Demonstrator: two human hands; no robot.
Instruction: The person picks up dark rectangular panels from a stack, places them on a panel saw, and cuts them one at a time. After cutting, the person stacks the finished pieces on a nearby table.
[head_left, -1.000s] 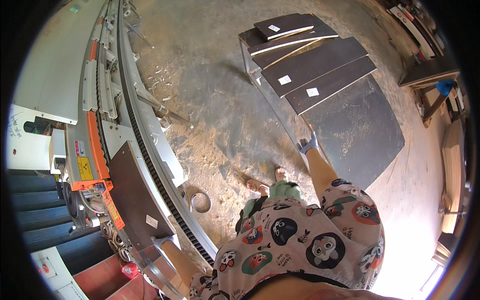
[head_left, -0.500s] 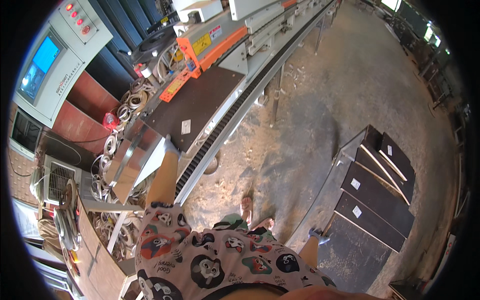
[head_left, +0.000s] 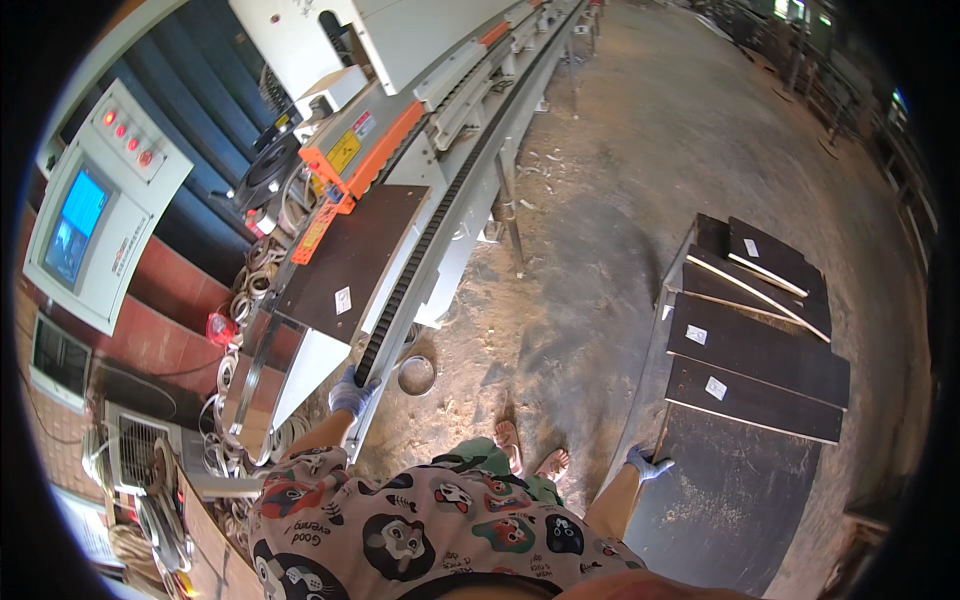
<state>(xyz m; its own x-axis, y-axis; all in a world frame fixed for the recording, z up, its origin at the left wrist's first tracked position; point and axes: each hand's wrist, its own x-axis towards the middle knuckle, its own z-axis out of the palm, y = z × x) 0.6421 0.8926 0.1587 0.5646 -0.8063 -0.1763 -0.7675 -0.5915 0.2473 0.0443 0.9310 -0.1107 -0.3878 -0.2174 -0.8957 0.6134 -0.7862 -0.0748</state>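
My left hand [head_left: 352,392], in a pale glove, rests on the near end of the machine's black ribbed conveyor track [head_left: 400,312], its fingers loosely stretched and holding nothing. Just beyond it a dark brown panel [head_left: 365,250] with a small white label lies on the machine bed, its far end by the orange guard [head_left: 365,160]. The hand is apart from that panel. On the other side my gloved right hand [head_left: 650,463] is open, fingers spread, at the near left edge of a large dark board [head_left: 720,500]. Several labelled dark panels [head_left: 755,395] lie on that board's far part.
A control box [head_left: 105,205] with a lit screen and red lights stands left. Rolls of edging strip [head_left: 255,285] crowd the machine's left side. A round container [head_left: 416,375] sits on the dusty floor [head_left: 560,330] beside the conveyor. Machine legs [head_left: 510,215] stand along its right side.
My left hand has left the panel's near corner and come back toward me onto the track. My right hand's fingers show more spread. The whole view has shifted.
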